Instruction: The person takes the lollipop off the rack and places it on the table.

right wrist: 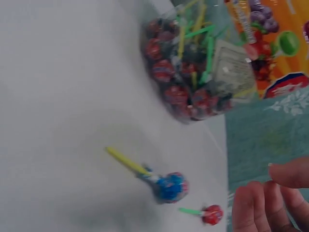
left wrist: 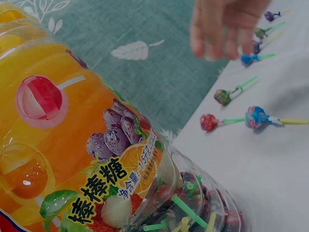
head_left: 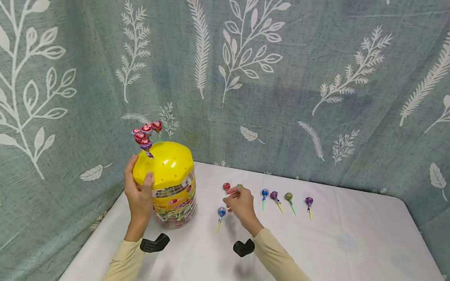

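Observation:
My left hand [head_left: 138, 200] holds a clear candy jar [head_left: 174, 201] at its yellow lid [head_left: 172, 160], thumb on the front and fingers round the left side. Several wrapped lollipops [head_left: 141, 137], red and purple, stand in the lid's holes near its back left edge. More lollipops [right wrist: 176, 94] fill the jar's bottom. Right of the jar, my right hand [head_left: 243, 208] hovers over the table, its bent fingers holding nothing. Below it lie a blue lollipop [left wrist: 256, 117] with a yellow stick, a red lollipop [left wrist: 208, 122] and a green lollipop [left wrist: 222, 96], the last partly hidden in the head view.
Farther right on the white tablecloth [head_left: 359, 262] lie a blue lollipop [head_left: 265, 193], a purple lollipop [head_left: 274, 195], a green lollipop [head_left: 288, 196] and another purple lollipop [head_left: 309, 202]. A leaf-patterned curtain [head_left: 282, 132] hangs behind and beside the table.

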### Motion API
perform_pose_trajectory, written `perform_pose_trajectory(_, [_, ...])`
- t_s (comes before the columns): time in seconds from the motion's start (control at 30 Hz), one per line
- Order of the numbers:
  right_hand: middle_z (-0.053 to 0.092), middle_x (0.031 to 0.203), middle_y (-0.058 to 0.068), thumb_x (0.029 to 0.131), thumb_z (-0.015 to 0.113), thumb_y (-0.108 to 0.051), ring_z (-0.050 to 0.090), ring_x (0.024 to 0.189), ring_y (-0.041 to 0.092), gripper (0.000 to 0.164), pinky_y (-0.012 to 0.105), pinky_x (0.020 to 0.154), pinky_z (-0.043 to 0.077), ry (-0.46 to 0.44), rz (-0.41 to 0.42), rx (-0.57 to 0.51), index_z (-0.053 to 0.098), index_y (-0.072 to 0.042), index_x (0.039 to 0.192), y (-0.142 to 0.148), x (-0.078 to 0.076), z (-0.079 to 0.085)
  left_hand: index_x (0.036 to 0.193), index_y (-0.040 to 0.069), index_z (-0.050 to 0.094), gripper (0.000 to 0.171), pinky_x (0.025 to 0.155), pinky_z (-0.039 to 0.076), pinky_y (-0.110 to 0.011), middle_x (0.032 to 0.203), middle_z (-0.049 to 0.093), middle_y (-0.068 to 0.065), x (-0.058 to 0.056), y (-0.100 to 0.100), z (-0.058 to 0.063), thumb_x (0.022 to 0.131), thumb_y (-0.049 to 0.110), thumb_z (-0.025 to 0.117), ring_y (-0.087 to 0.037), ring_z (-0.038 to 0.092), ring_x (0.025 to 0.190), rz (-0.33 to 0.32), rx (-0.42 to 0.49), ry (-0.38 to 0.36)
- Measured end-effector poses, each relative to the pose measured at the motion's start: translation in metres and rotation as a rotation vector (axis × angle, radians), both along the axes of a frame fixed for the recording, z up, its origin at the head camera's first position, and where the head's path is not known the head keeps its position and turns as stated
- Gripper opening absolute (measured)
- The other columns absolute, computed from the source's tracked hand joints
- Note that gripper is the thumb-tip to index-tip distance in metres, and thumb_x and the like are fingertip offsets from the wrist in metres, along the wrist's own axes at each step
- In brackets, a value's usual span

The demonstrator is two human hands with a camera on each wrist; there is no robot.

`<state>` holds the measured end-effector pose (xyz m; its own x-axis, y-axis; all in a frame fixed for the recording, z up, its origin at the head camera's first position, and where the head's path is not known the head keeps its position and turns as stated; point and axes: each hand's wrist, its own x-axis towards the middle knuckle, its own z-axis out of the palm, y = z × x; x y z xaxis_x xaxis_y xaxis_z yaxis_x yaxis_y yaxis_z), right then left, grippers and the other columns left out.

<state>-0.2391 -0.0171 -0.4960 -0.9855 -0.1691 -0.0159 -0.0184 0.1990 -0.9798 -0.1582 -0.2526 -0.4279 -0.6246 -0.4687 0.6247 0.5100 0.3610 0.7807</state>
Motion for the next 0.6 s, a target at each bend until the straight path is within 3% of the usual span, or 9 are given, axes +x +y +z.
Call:
perform_pose_trajectory(0.2, [0.061,0.080,0.014,0.079,0.069,0.000,0.063,0.064,0.021,0.020,0.034,0.059,0.054,0.060,0.030,-0.049,0.063,0.005,0.097,0.000,-0.004,0.031,0.143,0.000,0.032,0.062,0.085,0.042,-0.020,0.134,0.044,-0.008,0.000,0.001,0.000,0.087,0.018,0.049,-0.015,0.049,0.102,-0.008,0.005,0.002])
perform_pose_trajectory(0.43, [0.061,0.082,0.012,0.081,0.069,-0.002,0.062,0.068,0.023,0.016,0.037,0.063,0.054,0.121,0.078,-0.079,0.064,-0.003,0.096,-0.006,-0.002,0.067,0.143,0.000,0.033,0.061,0.085,0.041,-0.020,0.136,0.043,-0.009,0.000,0.001,-0.001,0.087,0.018,0.049,-0.014,0.049,0.102,0.009,-0.002,0.004])
perform_pose_trajectory(0.6, [0.061,0.084,0.008,0.082,0.070,-0.006,0.063,0.070,0.027,0.015,0.034,0.058,0.052,0.164,0.110,-0.080,0.065,-0.007,0.097,-0.010,0.002,0.087,0.144,0.008,0.034,0.061,0.086,0.041,-0.020,0.139,0.041,-0.006,-0.010,-0.009,-0.016,0.086,0.019,0.050,-0.016,0.048,0.104,0.013,-0.001,0.007])
